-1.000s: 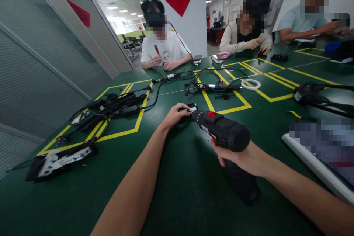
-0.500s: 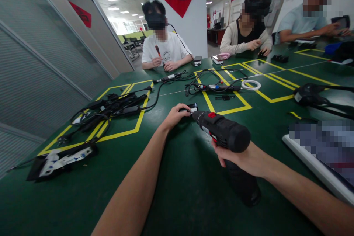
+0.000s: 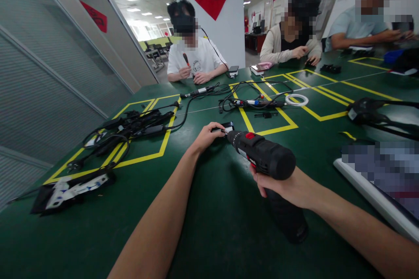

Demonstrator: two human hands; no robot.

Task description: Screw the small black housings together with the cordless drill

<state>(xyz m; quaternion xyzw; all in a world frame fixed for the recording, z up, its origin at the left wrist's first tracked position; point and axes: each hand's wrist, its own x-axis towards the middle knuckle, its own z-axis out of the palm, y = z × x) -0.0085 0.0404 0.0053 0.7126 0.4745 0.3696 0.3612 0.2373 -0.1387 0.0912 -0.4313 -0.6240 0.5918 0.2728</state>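
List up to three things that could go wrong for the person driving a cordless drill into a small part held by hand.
1. The left hand pinches the small black part right at the tip of the black cordless drill with red switch; a slip could hit the fingers.
2. Unclamped on the green table, the part might spin.
3. The right hand alone steadies the drill, so it could tilt.

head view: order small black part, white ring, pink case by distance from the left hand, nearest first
1. small black part: under the fingertips of the left hand, touching it.
2. white ring: on the table to the right and farther out, by the yellow tape lines.
3. pink case: at the far edge, in front of a seated person.
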